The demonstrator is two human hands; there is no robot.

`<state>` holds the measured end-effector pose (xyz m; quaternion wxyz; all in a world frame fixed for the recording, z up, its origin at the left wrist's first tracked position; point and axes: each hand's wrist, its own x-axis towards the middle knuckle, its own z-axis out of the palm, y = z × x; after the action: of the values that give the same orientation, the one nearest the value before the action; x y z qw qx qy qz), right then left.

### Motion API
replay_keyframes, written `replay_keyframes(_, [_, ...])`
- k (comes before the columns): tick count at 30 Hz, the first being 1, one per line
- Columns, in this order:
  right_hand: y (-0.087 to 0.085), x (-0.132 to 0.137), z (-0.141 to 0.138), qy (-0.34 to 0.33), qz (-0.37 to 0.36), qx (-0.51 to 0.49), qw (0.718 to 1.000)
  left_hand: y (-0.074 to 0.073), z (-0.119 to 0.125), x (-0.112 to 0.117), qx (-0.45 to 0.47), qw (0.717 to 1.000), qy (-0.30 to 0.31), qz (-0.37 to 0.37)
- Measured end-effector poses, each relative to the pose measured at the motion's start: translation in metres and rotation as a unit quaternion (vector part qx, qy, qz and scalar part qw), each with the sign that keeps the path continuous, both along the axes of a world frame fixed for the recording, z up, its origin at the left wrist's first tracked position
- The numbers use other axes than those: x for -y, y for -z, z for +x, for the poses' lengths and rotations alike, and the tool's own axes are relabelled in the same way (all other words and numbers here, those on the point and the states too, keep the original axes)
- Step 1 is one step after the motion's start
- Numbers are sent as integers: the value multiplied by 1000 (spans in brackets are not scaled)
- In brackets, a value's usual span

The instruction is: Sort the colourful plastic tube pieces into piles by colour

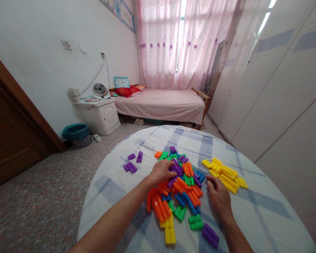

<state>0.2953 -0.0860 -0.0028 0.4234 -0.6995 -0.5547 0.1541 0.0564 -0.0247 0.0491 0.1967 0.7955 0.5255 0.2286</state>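
Purple plastic double-tube block lies beside the half-open, seemingly empty right hand. The left hand, hold unclear, touches the mixed-colour plastic-tube heap, seemingly largely unseparated; yellow plastic tubes lie apart beyond the right hand.

A bedroom in a home.
A bed with a pink sheet and a red pillow stands by pink curtains trimmed with purple flowers; beside it, a white bedside cabinet carries a small fan, and a blue-framed clock stands near the pillow. Pale slippers lie at the bed's edge on a speckled floor, a lined bin sits near the wooden door, tall white wardrobe-like panels fill the right side, and a checked cloth covers the round table in front.
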Motion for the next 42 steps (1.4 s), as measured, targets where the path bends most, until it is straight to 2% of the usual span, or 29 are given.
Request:
replay_keyframes(5, [-2,1,-1,4,-4,5,1000,-4,-5,3,59,998,16,-17])
replay_keyframes(7, [-2,1,-2,6,-8,6,1000,-7,-16,4,119,993,-4,-17])
replay_keyframes(9, [-2,1,-2,6,-11,7,1000,-9,-34,4,158,986,-50,11])
replay_keyframes(11, [-1,0,-1,7,-9,9,1000,-10,-58,3,121,984,-109,73])
replay_keyframes(13, [0,0,-1,4,-1,11,1000,-9,-84,1,30,978,-161,132])
replay_keyframes(16, [1,0,0,1,6,15,1000,-4,-114,-3,-84,961,-212,154])
replay_keyframes(18, [1,-1,-1,2,5,16,1000,-1,-122,-4,-116,953,-232,156])
replay_keyframes(20, [1,-1,-1,3,2,14,1000,0,-116,-2,-102,953,-228,169])
replay_keyframes(21, [1,-1,-1,4,1,14,1000,0,-108,-1,-80,959,-207,174])
replay_keyframes(23, [1,-1,0,7,-3,15,1000,-2,-86,3,-20,978,-122,168])
replay_keyframes(25, [1,-1,0,9,-7,15,1000,-5,-60,7,17,990,-6,142])
replay_keyframes(27, [1,-1,0,9,-10,10,1000,-6,-35,9,4,988,89,126])
replay_keyframes(29, [1,0,1,6,-10,7,1000,-5,-15,9,-28,986,129,106])
replay_keyframes(33, [1,-1,1,2,-9,7,1000,2,2,4,-70,992,72,74])
replay_keyframes(37, [1,-1,0,-1,-4,4,1000,7,-1,3,-66,994,46,75])
replay_keyframes(42, [0,0,-1,2,-2,10,1000,5,-24,9,60,997,7,56])
